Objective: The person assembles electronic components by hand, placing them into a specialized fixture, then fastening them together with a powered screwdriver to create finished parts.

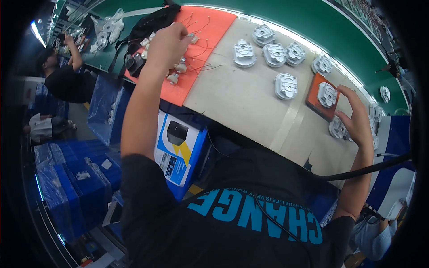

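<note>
My left hand (170, 42) is over the orange mat (213, 27), its fingers curled down among small white parts with thin wires. One such white wired part (194, 39) lies right beside its fingertips; whatever they pinch is hidden. On the right, a white oval housing (327, 94) rests on a square orange-brown block (315, 99). My right hand (355, 114) is at the block's right side, thumb and forefinger spread apart, the forefinger tip close to the housing. Below the block another white housing (338, 128) lies partly behind this hand.
Several white housings (274, 54) stand on the grey worktop (241, 102). A black bag (154, 22) lies across the mat's far left. Below the bench edge are a printed carton (178, 147) and blue wrapped boxes (80, 178). A black cable (375, 167) crosses near my right arm. A co-worker (67, 80) sits at left.
</note>
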Demonstrator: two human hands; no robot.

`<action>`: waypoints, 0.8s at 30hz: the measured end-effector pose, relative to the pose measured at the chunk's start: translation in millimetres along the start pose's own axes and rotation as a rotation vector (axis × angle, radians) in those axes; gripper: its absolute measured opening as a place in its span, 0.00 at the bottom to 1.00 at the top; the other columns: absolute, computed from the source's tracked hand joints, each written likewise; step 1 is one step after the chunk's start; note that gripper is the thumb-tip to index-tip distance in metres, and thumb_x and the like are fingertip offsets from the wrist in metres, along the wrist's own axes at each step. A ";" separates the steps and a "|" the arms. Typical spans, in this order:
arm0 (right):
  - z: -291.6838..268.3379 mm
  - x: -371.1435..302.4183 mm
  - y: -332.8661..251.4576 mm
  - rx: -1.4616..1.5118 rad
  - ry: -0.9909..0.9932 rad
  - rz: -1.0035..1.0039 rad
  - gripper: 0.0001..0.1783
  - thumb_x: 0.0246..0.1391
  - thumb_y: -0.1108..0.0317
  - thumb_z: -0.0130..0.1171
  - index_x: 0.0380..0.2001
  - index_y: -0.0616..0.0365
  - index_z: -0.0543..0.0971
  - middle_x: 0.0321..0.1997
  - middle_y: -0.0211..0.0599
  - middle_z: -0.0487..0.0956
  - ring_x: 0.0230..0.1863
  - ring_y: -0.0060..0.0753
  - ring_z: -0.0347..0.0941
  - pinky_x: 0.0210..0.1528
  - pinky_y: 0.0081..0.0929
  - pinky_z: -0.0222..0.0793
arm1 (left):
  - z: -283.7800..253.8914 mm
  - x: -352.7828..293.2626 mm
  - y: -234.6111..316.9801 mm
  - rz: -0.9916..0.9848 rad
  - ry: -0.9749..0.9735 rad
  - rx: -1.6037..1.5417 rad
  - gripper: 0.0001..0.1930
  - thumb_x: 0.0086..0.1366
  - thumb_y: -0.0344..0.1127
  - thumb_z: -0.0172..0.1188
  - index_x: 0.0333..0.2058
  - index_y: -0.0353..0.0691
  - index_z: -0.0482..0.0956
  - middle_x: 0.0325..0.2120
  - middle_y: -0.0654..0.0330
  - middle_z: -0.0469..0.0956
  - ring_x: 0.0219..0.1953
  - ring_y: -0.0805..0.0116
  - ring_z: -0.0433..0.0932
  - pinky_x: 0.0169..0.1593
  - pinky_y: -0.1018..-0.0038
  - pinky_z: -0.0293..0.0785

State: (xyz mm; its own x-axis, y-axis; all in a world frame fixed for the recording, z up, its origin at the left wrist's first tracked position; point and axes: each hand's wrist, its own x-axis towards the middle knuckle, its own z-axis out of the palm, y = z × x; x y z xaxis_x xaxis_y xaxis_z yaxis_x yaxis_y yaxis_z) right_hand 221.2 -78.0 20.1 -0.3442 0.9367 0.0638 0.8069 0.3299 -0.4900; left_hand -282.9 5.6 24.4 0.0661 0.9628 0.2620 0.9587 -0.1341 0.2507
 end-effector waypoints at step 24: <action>-4.2 -54.6 15.9 0.091 0.130 0.066 0.29 0.51 0.77 0.66 0.58 0.59 0.75 0.57 0.48 0.79 0.57 0.50 0.76 0.60 0.39 0.72 | 29.7 72.1 -19.0 -0.317 -0.135 -0.625 0.19 0.53 0.31 0.70 0.42 0.29 0.81 0.30 0.58 0.82 0.28 0.72 0.79 0.29 0.74 0.75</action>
State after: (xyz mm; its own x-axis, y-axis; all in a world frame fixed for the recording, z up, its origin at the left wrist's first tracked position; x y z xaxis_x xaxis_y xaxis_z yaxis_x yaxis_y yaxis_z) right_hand 254.8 -123.4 12.5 -0.2221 0.9653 0.1376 0.7772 0.2605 -0.5728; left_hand -288.1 84.5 10.9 -0.1175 0.9929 -0.0197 0.6021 0.0870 0.7937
